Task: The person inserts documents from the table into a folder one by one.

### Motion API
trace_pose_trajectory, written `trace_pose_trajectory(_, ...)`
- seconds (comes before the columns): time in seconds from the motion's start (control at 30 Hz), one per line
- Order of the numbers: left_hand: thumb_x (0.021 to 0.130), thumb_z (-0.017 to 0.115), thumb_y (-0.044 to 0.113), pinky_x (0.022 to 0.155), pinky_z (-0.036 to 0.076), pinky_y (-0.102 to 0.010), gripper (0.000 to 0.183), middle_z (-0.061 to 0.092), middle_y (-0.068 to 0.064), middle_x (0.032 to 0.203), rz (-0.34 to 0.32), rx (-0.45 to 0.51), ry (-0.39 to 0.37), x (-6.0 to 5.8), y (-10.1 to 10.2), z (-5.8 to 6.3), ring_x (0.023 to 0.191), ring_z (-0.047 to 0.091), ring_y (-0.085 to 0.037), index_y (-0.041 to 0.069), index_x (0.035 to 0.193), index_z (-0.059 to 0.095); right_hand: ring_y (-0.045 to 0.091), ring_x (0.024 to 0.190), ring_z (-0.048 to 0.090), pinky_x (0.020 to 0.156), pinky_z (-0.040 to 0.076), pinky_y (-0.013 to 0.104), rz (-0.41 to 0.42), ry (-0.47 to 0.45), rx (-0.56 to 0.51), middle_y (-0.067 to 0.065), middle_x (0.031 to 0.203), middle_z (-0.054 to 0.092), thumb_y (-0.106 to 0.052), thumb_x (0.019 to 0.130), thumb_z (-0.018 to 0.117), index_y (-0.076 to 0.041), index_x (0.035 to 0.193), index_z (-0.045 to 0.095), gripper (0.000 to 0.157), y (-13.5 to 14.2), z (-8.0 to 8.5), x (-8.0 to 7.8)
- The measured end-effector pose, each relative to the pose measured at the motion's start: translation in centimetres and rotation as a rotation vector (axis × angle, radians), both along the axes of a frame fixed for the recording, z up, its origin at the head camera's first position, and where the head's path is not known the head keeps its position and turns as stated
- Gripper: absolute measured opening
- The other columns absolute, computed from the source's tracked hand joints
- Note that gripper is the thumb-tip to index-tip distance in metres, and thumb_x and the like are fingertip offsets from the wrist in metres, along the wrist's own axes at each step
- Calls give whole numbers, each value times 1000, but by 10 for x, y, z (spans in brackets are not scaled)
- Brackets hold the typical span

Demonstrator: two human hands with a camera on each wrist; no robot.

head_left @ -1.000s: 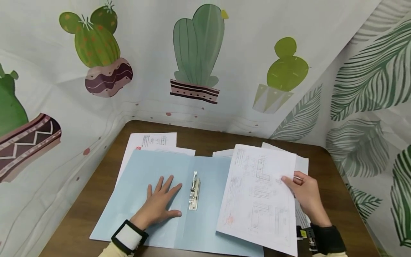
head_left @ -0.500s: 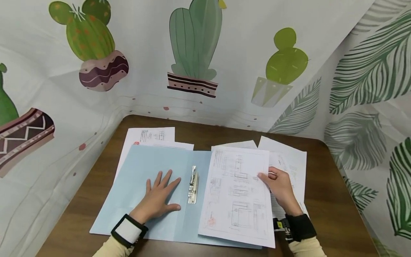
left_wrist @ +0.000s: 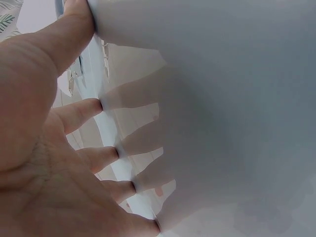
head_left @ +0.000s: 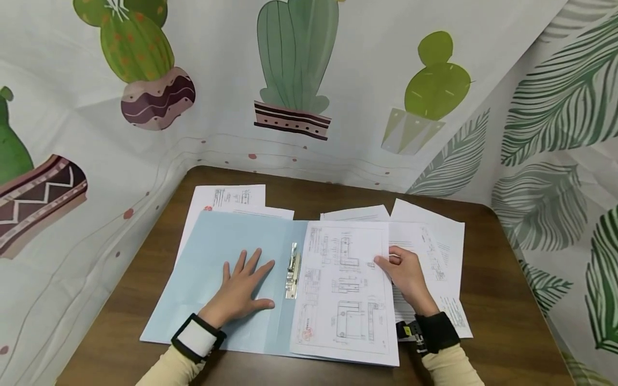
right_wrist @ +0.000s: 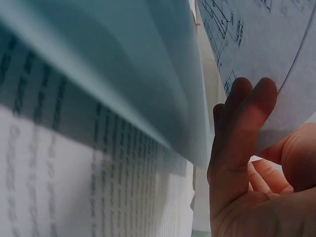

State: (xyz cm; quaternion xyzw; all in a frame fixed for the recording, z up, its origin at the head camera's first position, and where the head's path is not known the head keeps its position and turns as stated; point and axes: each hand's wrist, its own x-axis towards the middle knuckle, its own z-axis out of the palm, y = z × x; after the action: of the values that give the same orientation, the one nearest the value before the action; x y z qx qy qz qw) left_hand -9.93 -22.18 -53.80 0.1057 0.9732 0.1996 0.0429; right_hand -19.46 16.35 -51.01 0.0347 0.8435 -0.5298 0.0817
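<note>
A light blue folder (head_left: 188, 300) lies spread flat on the table, with a metal lever clip (head_left: 292, 273) near its spine. My left hand (head_left: 241, 292) rests on the left cover, fingers spread; in the left wrist view its fingertips (left_wrist: 94, 104) touch the glossy surface. Over the right cover lies a sheet of paper (head_left: 357, 284) printed with technical drawings and a red stamp, its left edge just right of the clip. My right hand (head_left: 405, 276) pinches that sheet's right edge between thumb and fingers. The right wrist view shows the sheet's underside (right_wrist: 291, 64) against the fingers.
Printed sheets (head_left: 429, 246) lie fanned out to the right, partly under the folder. More papers (head_left: 232, 197) stick out behind its left cover. The brown wooden table (head_left: 502, 300) meets a cactus-patterned cloth (head_left: 227, 64) at the back.
My right hand has carried the drawing sheet leftward and lowered it over the folder's right cover, uncovering the sheets on the right. The left hand has stayed on the left cover.
</note>
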Motion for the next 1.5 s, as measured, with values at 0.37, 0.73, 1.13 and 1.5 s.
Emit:
trace_pose_trajectory(0.37,74,86,56,105,11,-85,96,28,-25,164,-1,-24,-2,-2,-1,0,150,13,-57,14,153,51,24,71,74,56,57,32,15,-1,26,14,95,76,-15,96,73,-4,121,71,27,-11,-3,-2)
trace_pose_trajectory(0.73,73,87,55,106,11,-85,96,27,-25,165,9,-32,-9,-2,0,-1,150,13,-57,14,152,51,22,74,69,61,53,30,41,52,148,14,97,74,-15,96,74,-3,122,71,29,-18,-1,-7)
trace_pose_trajectory(1.13,72,88,56,106,9,-85,98,26,-24,166,18,-16,-15,-1,1,-2,151,12,-56,14,153,50,24,77,67,60,50,30,108,107,292,21,104,70,-19,96,74,2,144,54,55,-16,2,-6)
trace_pose_trajectory(1.5,74,87,56,107,9,-84,97,26,-24,166,15,-22,-33,-2,3,2,151,12,-55,15,154,50,19,70,64,54,53,31,134,74,347,21,110,65,-9,95,71,1,146,52,55,-10,2,-1)
